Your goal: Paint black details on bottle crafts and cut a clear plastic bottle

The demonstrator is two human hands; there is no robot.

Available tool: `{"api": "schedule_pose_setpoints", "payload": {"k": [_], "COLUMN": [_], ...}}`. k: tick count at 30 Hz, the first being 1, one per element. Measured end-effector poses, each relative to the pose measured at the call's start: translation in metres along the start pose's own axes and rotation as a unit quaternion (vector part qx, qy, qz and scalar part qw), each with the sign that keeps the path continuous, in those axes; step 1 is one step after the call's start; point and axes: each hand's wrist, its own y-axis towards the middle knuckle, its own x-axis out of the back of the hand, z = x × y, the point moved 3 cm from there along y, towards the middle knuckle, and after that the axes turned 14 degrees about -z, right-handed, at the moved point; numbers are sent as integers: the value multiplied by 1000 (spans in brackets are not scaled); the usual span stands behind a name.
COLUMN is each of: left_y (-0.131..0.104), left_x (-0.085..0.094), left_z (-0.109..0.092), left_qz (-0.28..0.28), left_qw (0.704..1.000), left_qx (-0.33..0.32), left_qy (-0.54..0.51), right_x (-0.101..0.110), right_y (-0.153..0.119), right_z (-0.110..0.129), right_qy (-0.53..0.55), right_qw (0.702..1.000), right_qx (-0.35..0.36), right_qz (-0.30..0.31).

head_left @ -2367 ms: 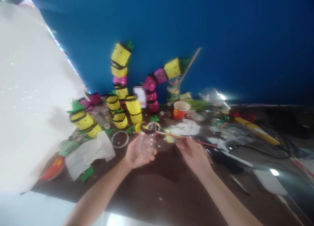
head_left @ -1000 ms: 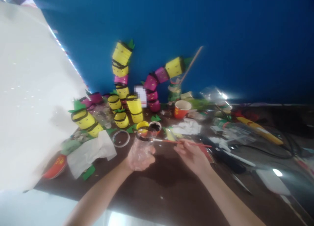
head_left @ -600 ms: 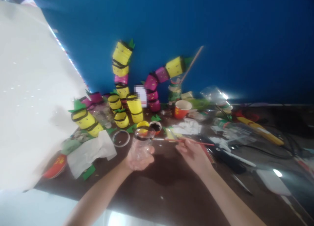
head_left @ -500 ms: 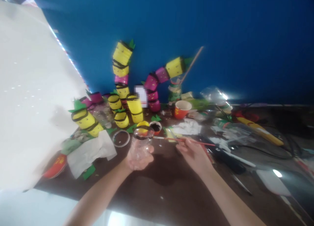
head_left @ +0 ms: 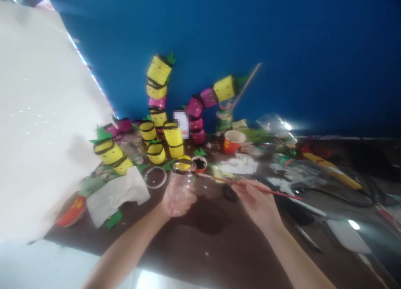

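My left hand (head_left: 178,203) is wrapped round a clear plastic cup (head_left: 181,182) with a dark painted rim, held upright above the brown table. In my right hand (head_left: 258,201) is a thin red paintbrush (head_left: 269,191), pinched by its handle. Its pale tip lies close to the right side of the cup's rim; whether it touches, I cannot tell. Just behind the rim stand a small cup of black paint (head_left: 199,163) and a round yellow thing (head_left: 184,161), partly hidden by the cup. A clear plastic ring (head_left: 156,178) lies left of my left hand.
Behind stand several yellow and purple painted cups (head_left: 173,140), some stacked in curved columns. A red paper cup (head_left: 234,141), crumpled tissue (head_left: 239,163) and a yellow-handled tool (head_left: 332,171) are to the right. At left are white paper (head_left: 117,197) and another red cup (head_left: 73,211).
My right hand has moved right and slightly down with the paintbrush, whose tip stays near the cup's rim. My left hand keeps hold of the clear cup.
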Motion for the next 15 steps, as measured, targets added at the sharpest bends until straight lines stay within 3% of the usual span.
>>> {"api": "schedule_pose_setpoints", "payload": {"k": [7, 12, 15], "left_y": [-2, -2, -2], "left_x": [-4, -6, -6], "left_z": [-2, -1, -2], "left_qz": [30, 21, 49], "left_qw": [999, 1000, 999], "left_qx": [0, -8, 1], "left_qy": [-17, -11, -25], "right_x": [4, -1, -2], "right_y": [4, 1, 1], "right_z": [1, -1, -2], "right_qy": [11, 20, 14], "right_qw": [999, 1000, 1000], "right_qx": [18, -11, -2], "right_qz": [-27, -7, -12]}}
